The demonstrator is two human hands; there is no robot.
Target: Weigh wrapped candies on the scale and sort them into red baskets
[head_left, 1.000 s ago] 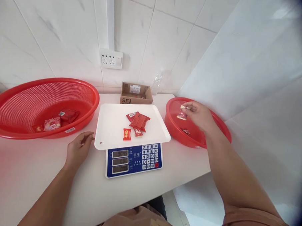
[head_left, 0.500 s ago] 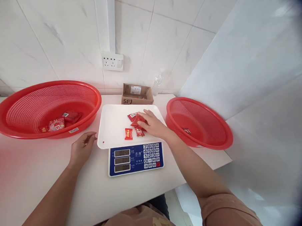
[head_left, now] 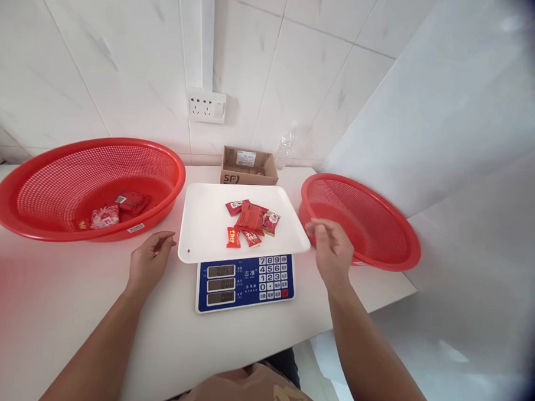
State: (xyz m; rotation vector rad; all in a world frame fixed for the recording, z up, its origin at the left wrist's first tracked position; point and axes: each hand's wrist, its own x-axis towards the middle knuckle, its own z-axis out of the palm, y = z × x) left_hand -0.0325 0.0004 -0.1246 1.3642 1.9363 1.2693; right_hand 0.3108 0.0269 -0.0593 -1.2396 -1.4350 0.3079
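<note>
On the white tray [head_left: 208, 221] of a blue weighing scale [head_left: 246, 285] lie several small red snack packets. A larger red packet [head_left: 251, 216] tops the pile, with a red and gold packet [head_left: 270, 222] to its right and a small orange-red packet [head_left: 233, 237] in front. My left hand [head_left: 149, 261] rests on the table just off the tray's left edge, fingers curled in and nothing visible in them. Between the tray and the right red basket [head_left: 382, 214], my right hand [head_left: 334, 250] is raised with its fingers folded, seemingly holding nothing.
A large red basket [head_left: 160, 216] on the left holds a few packets [head_left: 132, 201]. Behind the tray stand an open cardboard box [head_left: 249, 177] and a clear plastic bottle [head_left: 285, 147] by the tiled wall. A wall socket [head_left: 207, 107] is above.
My right hand has let go of the packets and moved right, off the tray. A red and gold packet now shows beside the pile. The scale's top reading has changed. My left hand stays put.
</note>
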